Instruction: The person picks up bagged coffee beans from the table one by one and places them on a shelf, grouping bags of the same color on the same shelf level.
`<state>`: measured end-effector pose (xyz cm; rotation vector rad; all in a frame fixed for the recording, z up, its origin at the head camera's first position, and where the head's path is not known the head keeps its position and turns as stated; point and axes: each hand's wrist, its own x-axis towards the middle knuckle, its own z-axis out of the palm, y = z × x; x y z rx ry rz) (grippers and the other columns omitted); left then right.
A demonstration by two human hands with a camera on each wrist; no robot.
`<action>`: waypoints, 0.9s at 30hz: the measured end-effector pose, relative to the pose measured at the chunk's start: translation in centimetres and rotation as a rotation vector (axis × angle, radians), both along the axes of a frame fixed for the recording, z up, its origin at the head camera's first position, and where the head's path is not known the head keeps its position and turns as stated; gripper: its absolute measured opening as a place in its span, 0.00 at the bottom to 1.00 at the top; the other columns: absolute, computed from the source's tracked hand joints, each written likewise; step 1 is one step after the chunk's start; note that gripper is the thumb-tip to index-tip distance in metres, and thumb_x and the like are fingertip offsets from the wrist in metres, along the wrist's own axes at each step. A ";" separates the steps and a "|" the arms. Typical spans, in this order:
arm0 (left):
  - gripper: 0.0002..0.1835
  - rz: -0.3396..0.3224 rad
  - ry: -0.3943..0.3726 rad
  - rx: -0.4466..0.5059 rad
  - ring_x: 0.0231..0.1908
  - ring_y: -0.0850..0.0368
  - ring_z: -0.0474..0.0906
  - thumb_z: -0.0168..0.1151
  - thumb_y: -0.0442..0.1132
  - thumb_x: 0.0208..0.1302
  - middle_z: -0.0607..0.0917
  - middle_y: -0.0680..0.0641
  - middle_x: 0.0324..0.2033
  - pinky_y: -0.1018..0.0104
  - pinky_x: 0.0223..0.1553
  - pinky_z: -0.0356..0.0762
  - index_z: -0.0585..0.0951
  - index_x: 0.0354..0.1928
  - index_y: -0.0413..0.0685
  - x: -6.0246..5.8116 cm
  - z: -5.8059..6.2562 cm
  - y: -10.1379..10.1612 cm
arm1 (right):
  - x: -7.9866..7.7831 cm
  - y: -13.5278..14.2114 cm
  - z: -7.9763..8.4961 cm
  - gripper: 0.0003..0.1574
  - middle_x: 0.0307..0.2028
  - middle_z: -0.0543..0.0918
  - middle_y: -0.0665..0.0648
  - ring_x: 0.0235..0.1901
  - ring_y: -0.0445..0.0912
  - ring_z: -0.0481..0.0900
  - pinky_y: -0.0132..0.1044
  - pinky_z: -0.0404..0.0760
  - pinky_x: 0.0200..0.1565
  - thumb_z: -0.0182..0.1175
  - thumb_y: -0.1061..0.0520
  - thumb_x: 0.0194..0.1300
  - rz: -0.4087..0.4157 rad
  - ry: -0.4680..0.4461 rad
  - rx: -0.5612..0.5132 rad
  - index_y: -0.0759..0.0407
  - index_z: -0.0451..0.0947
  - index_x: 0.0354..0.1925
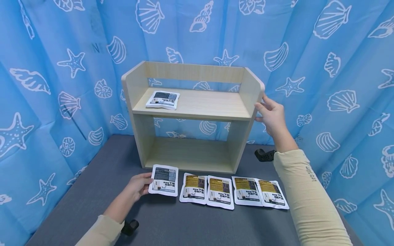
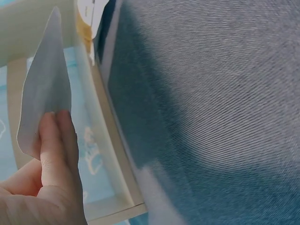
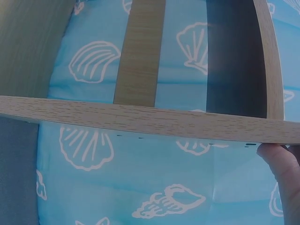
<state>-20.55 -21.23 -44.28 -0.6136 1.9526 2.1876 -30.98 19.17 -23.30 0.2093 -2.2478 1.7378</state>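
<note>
My left hand (image 1: 137, 186) pinches a white packet (image 1: 164, 180) with a dark grey label by its left edge, in front of the shelf's lower left corner. In the left wrist view the fingers (image 2: 50, 140) lie against the plain back of that packet (image 2: 49, 84). At the upper right, my right hand (image 1: 272, 114) grips the side panel of a two-tier wooden shelf (image 1: 197, 118). The right wrist view shows the thumb (image 3: 279, 164) at that panel's edge (image 3: 187, 123); the other fingers are mostly hidden. A similar grey-labelled packet (image 1: 163, 99) lies on the upper board's left part.
Several packets with yellow-brown labels lie in a row before the shelf: one pair in the middle (image 1: 207, 190) and another to the right (image 1: 259, 192). The grey table (image 1: 197, 225) carries everything. A blue shell-print curtain (image 1: 77, 78) hangs close behind and at the sides.
</note>
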 end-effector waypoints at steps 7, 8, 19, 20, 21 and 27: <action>0.22 -0.007 0.023 0.011 0.32 0.54 0.85 0.49 0.23 0.70 0.86 0.39 0.39 0.60 0.32 0.85 0.67 0.64 0.26 0.2 1.0 0.0 | -0.1 0.0 -0.2 0.38 0.72 0.61 0.57 0.67 0.55 0.64 0.54 0.73 0.57 0.55 0.47 0.71 0.003 0.008 0.001 0.45 0.55 0.74; 0.22 -0.009 0.029 0.017 0.32 0.53 0.85 0.49 0.23 0.70 0.86 0.39 0.39 0.60 0.32 0.85 0.66 0.65 0.26 0.3 1.2 0.0 | -0.1 0.0 -0.2 0.38 0.72 0.61 0.57 0.67 0.55 0.64 0.54 0.73 0.57 0.55 0.46 0.71 0.003 0.009 0.003 0.45 0.55 0.74; 0.23 -0.041 0.083 0.050 0.31 0.55 0.84 0.49 0.23 0.69 0.85 0.45 0.34 0.62 0.32 0.84 0.64 0.65 0.24 0.7 2.8 -0.1 | -0.1 0.0 -0.2 0.37 0.72 0.60 0.57 0.67 0.56 0.64 0.53 0.74 0.56 0.54 0.47 0.71 0.001 0.019 0.008 0.46 0.55 0.73; 0.23 -0.047 0.088 0.053 0.31 0.56 0.84 0.49 0.23 0.70 0.85 0.45 0.34 0.63 0.32 0.84 0.63 0.66 0.24 0.7 2.9 -0.1 | -0.1 0.0 -0.2 0.37 0.72 0.60 0.57 0.67 0.56 0.64 0.53 0.74 0.56 0.54 0.47 0.71 0.001 0.020 0.009 0.46 0.55 0.73; 0.24 -0.048 0.092 0.057 0.31 0.56 0.84 0.49 0.23 0.70 0.85 0.45 0.34 0.63 0.32 0.84 0.63 0.66 0.23 0.7 3.1 0.0 | -0.1 0.0 -0.2 0.37 0.72 0.60 0.57 0.67 0.56 0.64 0.53 0.74 0.56 0.54 0.47 0.72 0.000 0.020 0.010 0.46 0.55 0.73; 0.24 -0.053 0.094 0.054 0.33 0.55 0.84 0.49 0.24 0.70 0.85 0.44 0.36 0.62 0.33 0.84 0.63 0.66 0.25 0.7 3.9 0.1 | 0.0 0.0 -0.2 0.37 0.72 0.60 0.57 0.67 0.56 0.64 0.53 0.74 0.56 0.54 0.47 0.72 -0.003 0.019 0.017 0.45 0.55 0.73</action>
